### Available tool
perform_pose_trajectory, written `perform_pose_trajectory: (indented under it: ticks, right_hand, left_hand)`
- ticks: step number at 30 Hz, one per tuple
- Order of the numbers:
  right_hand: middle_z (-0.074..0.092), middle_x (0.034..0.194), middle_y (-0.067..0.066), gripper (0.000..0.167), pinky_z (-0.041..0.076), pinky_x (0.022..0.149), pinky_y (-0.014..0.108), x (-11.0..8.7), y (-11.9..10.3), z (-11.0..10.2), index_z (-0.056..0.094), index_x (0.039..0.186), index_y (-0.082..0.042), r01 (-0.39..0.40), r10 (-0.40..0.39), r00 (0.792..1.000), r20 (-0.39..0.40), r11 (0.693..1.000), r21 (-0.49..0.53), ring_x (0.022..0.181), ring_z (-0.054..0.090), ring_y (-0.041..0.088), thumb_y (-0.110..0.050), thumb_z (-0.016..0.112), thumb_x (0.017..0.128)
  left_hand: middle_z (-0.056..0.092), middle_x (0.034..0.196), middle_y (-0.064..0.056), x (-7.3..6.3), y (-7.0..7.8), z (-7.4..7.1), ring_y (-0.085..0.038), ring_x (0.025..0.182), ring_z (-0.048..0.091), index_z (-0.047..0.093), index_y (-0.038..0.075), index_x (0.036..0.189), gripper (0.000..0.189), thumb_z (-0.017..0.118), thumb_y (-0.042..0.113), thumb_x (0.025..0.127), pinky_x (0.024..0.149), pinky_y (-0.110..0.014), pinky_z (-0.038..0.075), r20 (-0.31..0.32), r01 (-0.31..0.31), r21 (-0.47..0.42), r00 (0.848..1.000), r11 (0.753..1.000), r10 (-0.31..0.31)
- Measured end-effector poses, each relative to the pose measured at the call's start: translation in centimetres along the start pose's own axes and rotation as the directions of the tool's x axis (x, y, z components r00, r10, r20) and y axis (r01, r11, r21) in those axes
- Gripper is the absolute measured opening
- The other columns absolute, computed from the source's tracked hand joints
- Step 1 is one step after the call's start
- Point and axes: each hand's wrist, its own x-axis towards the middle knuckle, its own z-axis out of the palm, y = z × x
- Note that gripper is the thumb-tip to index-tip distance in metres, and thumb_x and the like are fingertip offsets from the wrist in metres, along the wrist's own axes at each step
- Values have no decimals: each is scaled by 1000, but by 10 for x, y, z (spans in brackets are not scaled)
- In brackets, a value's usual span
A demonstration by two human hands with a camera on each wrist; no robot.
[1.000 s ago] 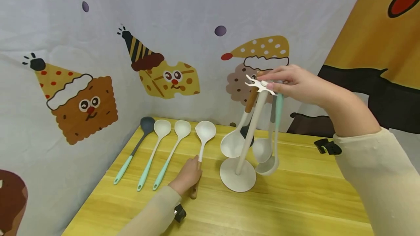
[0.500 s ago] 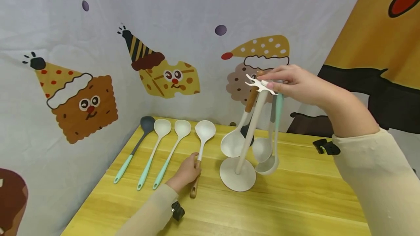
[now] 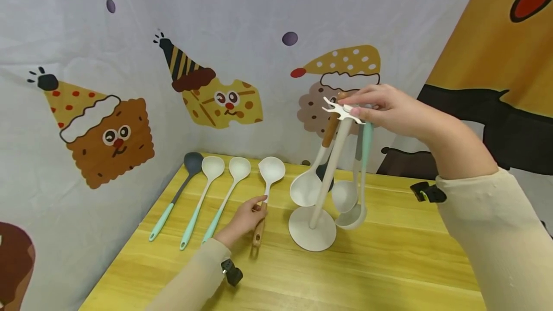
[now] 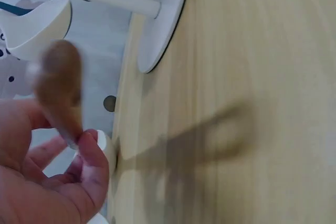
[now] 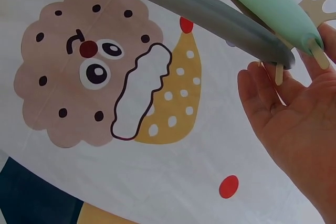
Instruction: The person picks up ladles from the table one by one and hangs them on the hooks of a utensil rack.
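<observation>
My left hand (image 3: 244, 217) pinches the brown handle of a white ladle (image 3: 272, 170) between thumb and fingers. In the left wrist view that handle (image 4: 60, 82) is raised off the table, blurred, with a shadow below it. A white utensil stand (image 3: 330, 172) with a round base and a hooked top is to its right. My right hand (image 3: 384, 109) holds the top of this stand by its knob, palm down. From the hooks hang a brown-handled white ladle (image 3: 306, 188), a dark utensil, a grey-handled ladle (image 3: 344, 197) and a green-handled ladle (image 3: 352, 217).
Left of my left hand, a dark-headed ladle (image 3: 193, 163) and two white ladles with green handles, one (image 3: 213, 168) beside the other (image 3: 239, 169), lie in a row on the wooden table (image 3: 389, 268). A cartoon-printed cloth (image 3: 242, 23) hangs behind the table.
My left hand has moved slightly up the handle and lifted the near end of the brown-handled ladle. The right hand and the stand stay where they were.
</observation>
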Motion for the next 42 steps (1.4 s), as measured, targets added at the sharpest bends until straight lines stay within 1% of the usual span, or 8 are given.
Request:
perform_pose_trajectory:
  ticks: [7,13,18,25,28,35,39,42]
  right_hand:
    - [44,142,9,34,41,89,44,1,3,-1,59,131,-15,-1,1,1000,-1,1000,-2,124,38,24,-22,51,98]
    - [43,142,9,36,39,93,49,0,2,-1,57,133,-16,-39,39,999,-1,999,1,127,32,28,-24,51,98]
    - [43,140,9,35,38,92,49,-2,0,0,58,132,-17,-55,55,998,-8,999,-3,128,30,28,-25,51,98]
    - [44,141,8,34,38,90,46,0,-2,3,60,130,-15,-26,26,999,-18,1000,-2,126,31,27,-24,52,98]
    - [44,142,7,33,38,90,45,-1,-3,3,60,129,-15,-37,37,999,-18,999,1,127,30,27,-24,52,98]
    - [49,137,7,33,40,88,46,-2,-8,4,61,128,-20,-62,59,997,-40,996,-64,122,37,28,-29,51,98]
    - [52,137,6,33,44,86,46,-2,-13,4,61,128,-23,-79,74,996,-52,992,-95,116,48,27,-31,50,98]
    - [53,137,6,34,44,85,46,-2,-16,4,60,129,-24,-101,96,994,-53,990,-100,112,52,26,-33,50,98]
  left_hand:
    - [61,98,-21,9,7,-3,-14,70,54,52,0,133,45,41,-9,90,56,-21,46,-10,-64,-172,998,983,63]
    - [64,105,-19,15,6,1,-26,92,62,54,-1,131,53,53,-18,80,80,-31,54,-58,-171,-122,985,978,165]
    - [67,95,-10,21,9,8,-22,87,64,60,3,125,47,64,-11,80,74,-28,55,-159,-206,-22,967,978,200]
    - [61,91,-7,28,12,15,-17,84,59,58,7,127,46,63,-8,84,64,-20,50,-266,-280,175,909,944,319]
    - [56,95,-7,29,14,14,-17,86,55,58,9,127,43,61,-6,86,68,-24,51,-322,-292,164,887,942,331]
    - [52,110,-11,31,24,0,-19,90,52,64,10,112,19,56,15,95,63,-22,49,-462,-443,93,774,892,432]
    - [53,115,-9,33,33,-10,-19,103,52,62,8,99,9,55,14,95,71,-25,51,-469,-488,103,745,867,474]
    - [55,110,-9,33,42,-16,-20,102,54,62,9,101,10,55,13,96,81,-39,53,-465,-509,122,729,852,502]
